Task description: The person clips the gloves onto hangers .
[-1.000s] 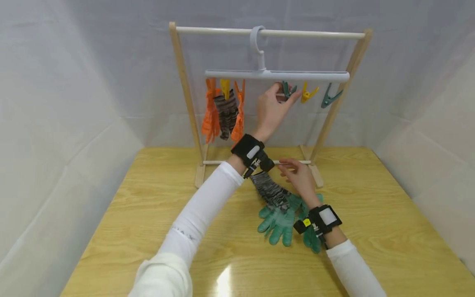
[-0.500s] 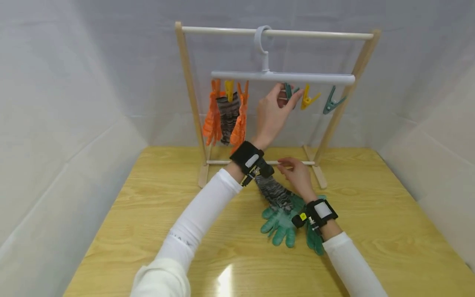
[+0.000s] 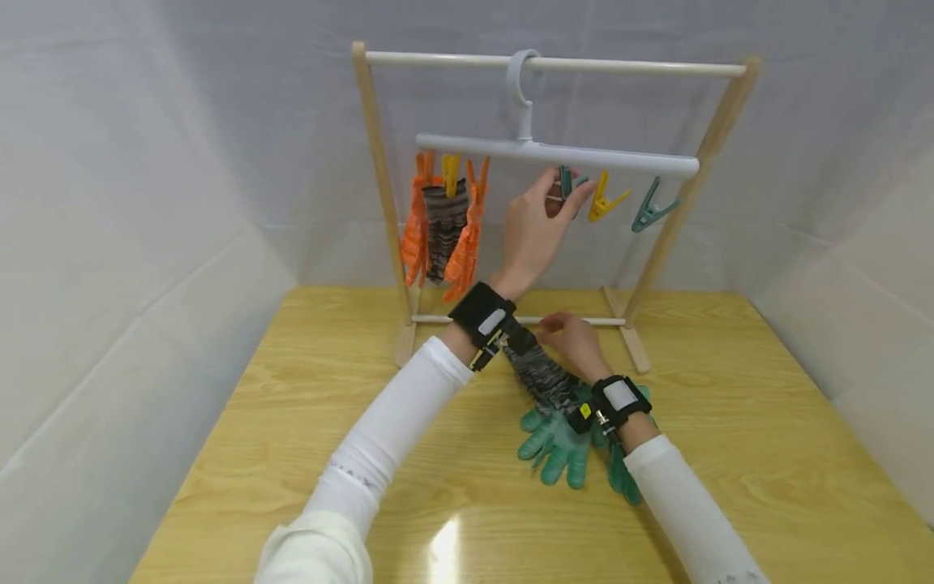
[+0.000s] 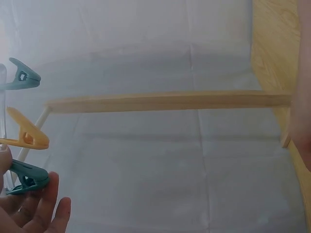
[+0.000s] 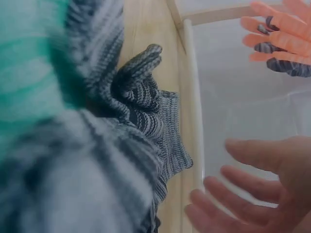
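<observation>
Left hand (image 3: 535,231) pinching green peg (image 3: 565,182) on hanger (image 3: 620,159); right hand (image 3: 576,341) relaxed, fingers spread over striped glove (image 3: 543,377), green gloves (image 3: 558,446) nearer.

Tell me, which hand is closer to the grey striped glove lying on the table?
The right hand. It hovers right at the grey striped glove, fingers spread, not clearly touching. The left hand is raised to a green clip on the hanger.
</observation>
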